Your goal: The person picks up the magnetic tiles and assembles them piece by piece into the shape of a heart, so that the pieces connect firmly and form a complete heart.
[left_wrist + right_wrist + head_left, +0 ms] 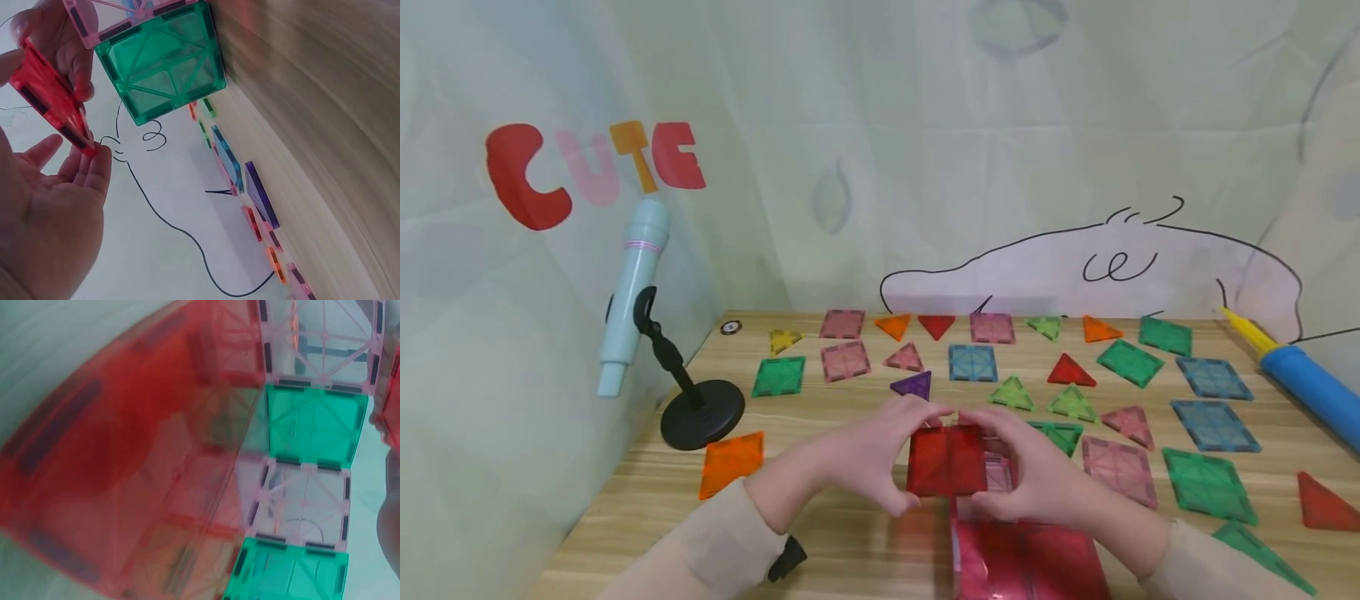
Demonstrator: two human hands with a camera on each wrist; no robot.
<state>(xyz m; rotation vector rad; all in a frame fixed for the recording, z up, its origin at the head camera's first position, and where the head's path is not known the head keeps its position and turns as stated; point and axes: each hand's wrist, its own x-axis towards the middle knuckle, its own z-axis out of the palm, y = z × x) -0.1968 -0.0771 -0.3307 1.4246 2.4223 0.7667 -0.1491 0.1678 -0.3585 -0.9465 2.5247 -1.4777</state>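
Note:
My left hand [876,454] and right hand [1037,471] grip a red square magnetic tile [946,461] from opposite sides, raised in front of me. From the left wrist view, the tile [53,97] stands on edge, with left fingertips [94,169] at its lower corner and the other hand at its upper part. Just below the hands is a structure of joined tiles with a red panel [1026,558] toward me. Pink [303,503] and green tiles [317,425] form its wall in the right wrist view; a blurred red tile [119,437] covers much of that view.
Loose square and triangular tiles lie across the wooden table [880,542], including a purple triangle [913,385] and an orange square [732,465]. A light-blue microphone [634,292] on a black stand [703,412] is at left. A blue and yellow pump [1311,387] lies at right.

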